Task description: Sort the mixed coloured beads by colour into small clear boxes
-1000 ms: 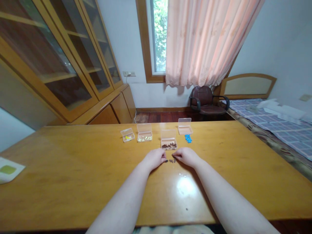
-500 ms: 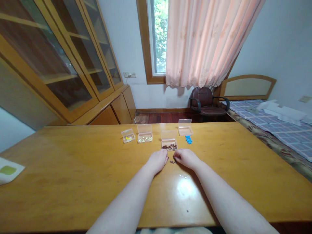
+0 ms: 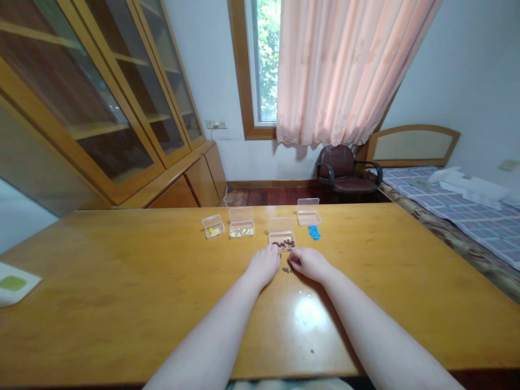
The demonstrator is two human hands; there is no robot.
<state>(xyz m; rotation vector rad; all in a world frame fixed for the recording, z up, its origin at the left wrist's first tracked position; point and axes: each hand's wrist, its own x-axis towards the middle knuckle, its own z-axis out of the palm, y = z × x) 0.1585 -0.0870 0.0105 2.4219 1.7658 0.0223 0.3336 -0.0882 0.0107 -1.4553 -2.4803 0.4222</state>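
Observation:
A clear plastic box (image 3: 281, 223) with its lid up holds small dark-brown pieces (image 3: 287, 244). At its front left corner is my left hand (image 3: 264, 264), fingers curled together over the front edge. My right hand (image 3: 309, 263) rests on the table just in front of the box's right side, with thumb and fingers pinched. What either set of fingertips holds is too small or hidden to make out. Between the hands lies a little group of loose brown pieces (image 3: 286, 270), close to my right fingertips.
Left of the brown pieces' box stand an open box with pale pieces (image 3: 241, 233) and a smaller one with yellow pieces (image 3: 213, 231). Behind on the right is an open box (image 3: 309, 218), with a heap of blue pieces (image 3: 314, 233) before it. The wooden table (image 3: 122, 292) bears them.
My left hand has moved slightly forward, from the table in front of the box to its front left edge. My right hand has barely shifted.

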